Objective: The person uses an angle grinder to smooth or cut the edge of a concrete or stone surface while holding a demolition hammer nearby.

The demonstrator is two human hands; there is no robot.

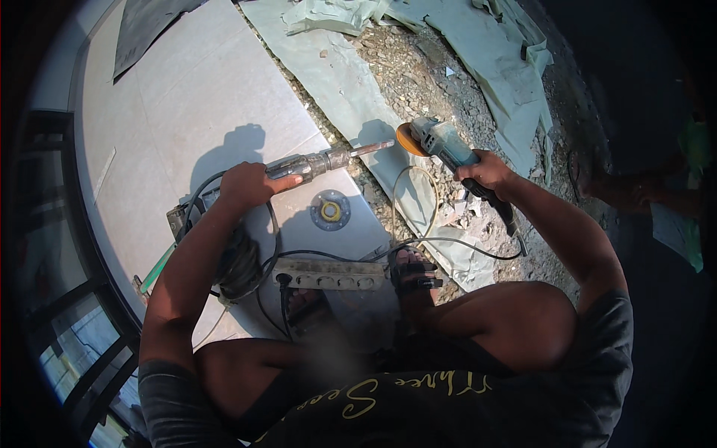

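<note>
Here we are, both hands busy! The left hand (250, 185) is closed around the rear body of a grey chisel hammer (317, 163), thumb laid along its side, though I can't see how the fingers wrap underneath. The tool lies lengthwise across my view, its steel bit (371, 148) pointing right, past the tile edge and over a pale green sheet (328, 78).

And over on the other side, the right hand (487, 172) has a closed hold on an angle grinder (448, 143), wrapped about its body near the cable end. Its orange disc (410, 140) faces left, right up by the bit's tip; whether the two touch, I can't tell from here! Beneath the grinder, it's broken rubble (467, 209) and more of that sheet.

Down between the feet, look, a long power strip (332, 275) with a black plug (284, 279) in its left end. Just beyond it, on the pale tiles (179, 89), sits a dark round disc (317, 216) with a yellow round piece (330, 211) on its middle. A black cable (478, 254) curves off to the right, and near the left forearm lies something with a green handle (158, 269).
</note>
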